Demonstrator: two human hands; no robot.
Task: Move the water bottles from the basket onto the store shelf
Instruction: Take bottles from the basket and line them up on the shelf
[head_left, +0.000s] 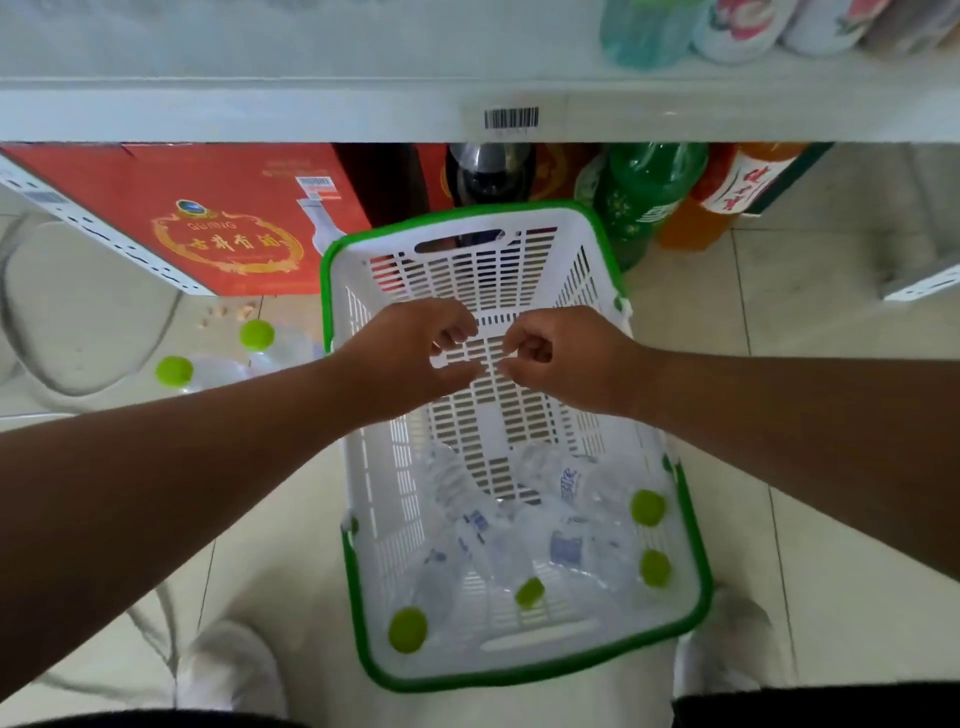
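Clear water bottles (524, 530) with green caps are seen lying on their sides, heaped at the near end of a white basket (670, 631) with a green rim, which is set on the tiled floor (810, 405) in front of a store shelf (260, 111). Two more green-capped bottles (218, 366) are seen on the floor to the left of the basket. Above the empty far half of the basket, the left hand (415, 358) and the right hand (566, 358) are held close together, fingers curled loosely inward; nothing is gripped by either. The white shelf edge is marked by a barcode label (511, 118). Beneath it, a red carton (208, 218) is stacked at the left, while a dark bottle (491, 174), a green bottle (641, 202) and an orange bottle (711, 208) are lined up just beyond the basket. Blurred bottles are seen on top of the shelf at the upper right.
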